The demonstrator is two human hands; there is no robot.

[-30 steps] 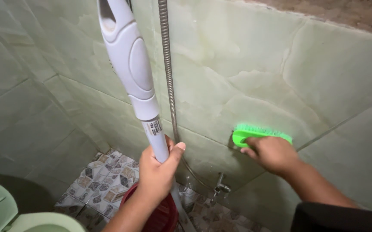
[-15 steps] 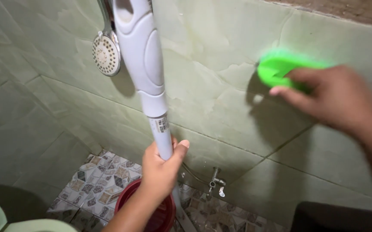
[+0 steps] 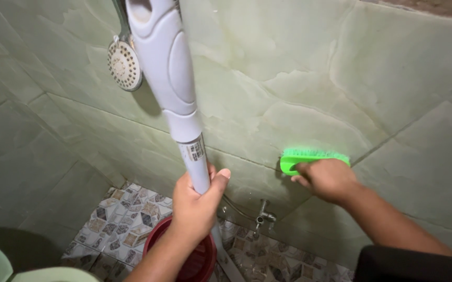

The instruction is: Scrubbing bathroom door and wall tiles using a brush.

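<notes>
Both hands busy | our left hand (image 3: 194, 201) clenches white pole (image 3: 197, 167) | our right hand (image 3: 328, 180) grips green brush (image 3: 312, 156) against wall tile (image 3: 288, 78)

Green brush (image 3: 309, 156) lower on wall again

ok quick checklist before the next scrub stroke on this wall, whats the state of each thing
1. Right hand grips the green scrub brush: ok.
2. Bristles pressed against the green wall tile: ok.
3. Left hand wrapped around the white pole, upright: ok.
4. Shower head and tap apart from the brush: ok.
5. Red bucket sits below the left hand, contents: cannot tell.
6. Floor tiles wet or slippery: cannot tell.
</notes>
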